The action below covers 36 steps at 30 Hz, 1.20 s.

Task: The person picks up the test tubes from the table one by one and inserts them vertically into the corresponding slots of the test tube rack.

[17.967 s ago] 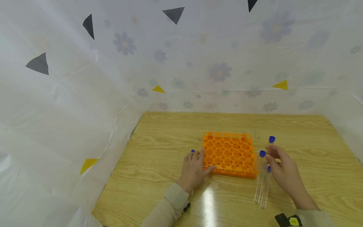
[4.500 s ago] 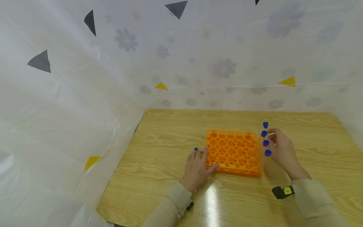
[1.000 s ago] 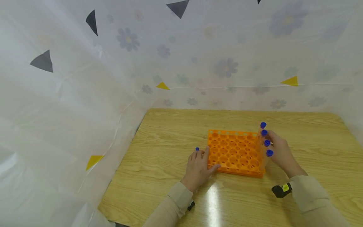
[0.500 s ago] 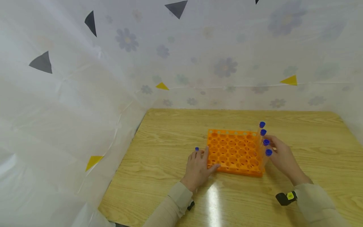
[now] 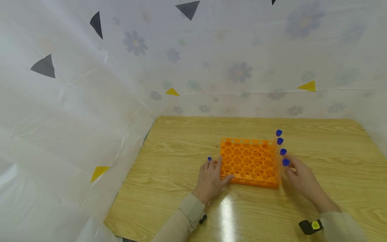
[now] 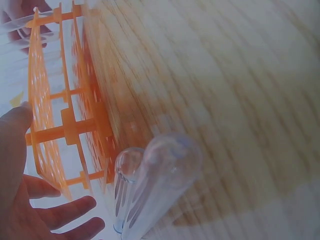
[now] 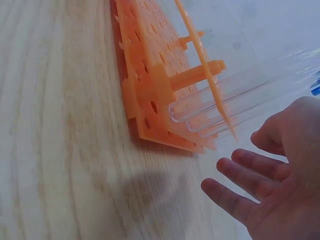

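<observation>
An orange test tube rack (image 5: 246,161) stands on the table. Along its right edge, several clear test tubes with blue caps (image 5: 283,152) stand in a row. My left hand (image 5: 210,181) rests at the rack's near left corner, thumb along the front edge and index finger along the left side. In the left wrist view its fingers (image 6: 65,212) are straight. My right hand (image 5: 303,179) is beside the frontmost tube, fingertips right by its cap. The right wrist view shows this hand's fingers (image 7: 245,177) spread, with nothing between them and the thumb.
Two clear tubes (image 6: 165,170) lie on the table left of the rack, seen by their rounded ends; a blue cap (image 5: 209,158) shows past my left fingers. The wooden table (image 5: 169,148) meets white sheeting (image 5: 193,67) at the back and left.
Since 18 seconds ago, more tubes stand in the rack's right column. In the last second my right hand has moved from the rear tubes toward the front one. My left hand stays put.
</observation>
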{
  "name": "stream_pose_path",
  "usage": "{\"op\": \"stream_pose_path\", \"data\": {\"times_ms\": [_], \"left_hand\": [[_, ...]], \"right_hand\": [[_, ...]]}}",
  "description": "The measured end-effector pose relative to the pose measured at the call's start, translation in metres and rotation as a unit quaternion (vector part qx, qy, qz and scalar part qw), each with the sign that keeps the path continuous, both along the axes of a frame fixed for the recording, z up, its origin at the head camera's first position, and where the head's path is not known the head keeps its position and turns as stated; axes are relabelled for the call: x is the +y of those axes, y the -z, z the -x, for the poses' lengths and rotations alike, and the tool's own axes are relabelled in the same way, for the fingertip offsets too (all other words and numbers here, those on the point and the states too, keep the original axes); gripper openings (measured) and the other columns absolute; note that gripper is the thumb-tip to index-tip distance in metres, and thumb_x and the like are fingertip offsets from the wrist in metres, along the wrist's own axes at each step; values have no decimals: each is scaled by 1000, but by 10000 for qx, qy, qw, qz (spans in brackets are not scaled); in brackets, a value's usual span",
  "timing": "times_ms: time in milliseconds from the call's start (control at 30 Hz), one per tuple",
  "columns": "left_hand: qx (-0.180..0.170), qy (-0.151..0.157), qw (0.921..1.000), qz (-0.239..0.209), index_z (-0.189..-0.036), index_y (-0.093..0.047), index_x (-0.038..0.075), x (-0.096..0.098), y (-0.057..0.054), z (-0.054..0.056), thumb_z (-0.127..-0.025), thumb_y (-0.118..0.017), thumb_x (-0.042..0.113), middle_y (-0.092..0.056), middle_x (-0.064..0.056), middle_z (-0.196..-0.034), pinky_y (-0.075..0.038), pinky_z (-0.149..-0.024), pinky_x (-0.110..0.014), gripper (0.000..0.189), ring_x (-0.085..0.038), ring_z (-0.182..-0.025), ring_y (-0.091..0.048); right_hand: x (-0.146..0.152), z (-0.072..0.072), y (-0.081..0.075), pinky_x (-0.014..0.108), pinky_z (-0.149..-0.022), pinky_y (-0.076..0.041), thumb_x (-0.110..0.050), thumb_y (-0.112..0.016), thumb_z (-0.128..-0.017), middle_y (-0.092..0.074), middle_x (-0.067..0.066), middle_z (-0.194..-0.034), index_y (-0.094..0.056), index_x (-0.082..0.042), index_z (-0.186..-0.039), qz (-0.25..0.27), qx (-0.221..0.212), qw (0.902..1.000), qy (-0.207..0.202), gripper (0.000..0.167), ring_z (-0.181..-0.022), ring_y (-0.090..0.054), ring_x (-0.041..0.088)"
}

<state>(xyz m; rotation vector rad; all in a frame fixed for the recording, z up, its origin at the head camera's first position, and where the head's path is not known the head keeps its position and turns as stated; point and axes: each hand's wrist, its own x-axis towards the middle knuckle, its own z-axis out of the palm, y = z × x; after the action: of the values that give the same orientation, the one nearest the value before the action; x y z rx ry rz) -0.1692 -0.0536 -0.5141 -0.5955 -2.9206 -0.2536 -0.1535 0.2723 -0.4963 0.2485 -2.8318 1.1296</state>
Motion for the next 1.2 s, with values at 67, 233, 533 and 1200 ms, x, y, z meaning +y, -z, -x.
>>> {"op": "stream_pose_path", "data": {"times_ms": [67, 233, 533, 1200], "left_hand": [[72, 15, 10000, -14, -154, -32, 11, 0, 0, 0, -95, -37, 71, -59, -11, -130, -47, -103, -43, 84, -28, -119, -56], [8, 4, 10000, -11, -154, -32, 11, 0, -3, -1, -96, -37, 70, -59, -11, -130, -46, -104, -44, 83, -28, -120, -55], [-294, -99, 9995, 78, -157, -26, 14, 1, -1, 0, -95, -33, 72, -56, -11, -136, -44, -107, -44, 85, -28, -124, -53], [-207, -84, 9998, -4, -156, -28, 13, 1, -4, -2, -96, -34, 71, -58, -10, -133, -44, -107, -43, 84, -27, -123, -54]], "right_hand": [[0, -4, 3, 56, -84, -54, 4, -48, -98, -49, 38, -133, -41, 15, -138, 52, 122, 9999, -33, 42, -110, -56, 53], [-1, -13, 7, 50, -77, -57, 4, -53, -96, -56, 35, -122, -46, 15, -132, -18, 246, 9996, -134, 39, -106, -59, 49], [-7, -30, 8, 61, -88, -51, -6, -57, -97, -49, 36, -130, -39, 13, -138, -77, -392, 9988, -279, 49, -114, -54, 51], [-34, -42, 15, 63, -82, -50, -39, -70, -92, -58, 29, -117, -53, 9, -130, -1453, 775, 9853, 455, 63, -102, -59, 46]]}}
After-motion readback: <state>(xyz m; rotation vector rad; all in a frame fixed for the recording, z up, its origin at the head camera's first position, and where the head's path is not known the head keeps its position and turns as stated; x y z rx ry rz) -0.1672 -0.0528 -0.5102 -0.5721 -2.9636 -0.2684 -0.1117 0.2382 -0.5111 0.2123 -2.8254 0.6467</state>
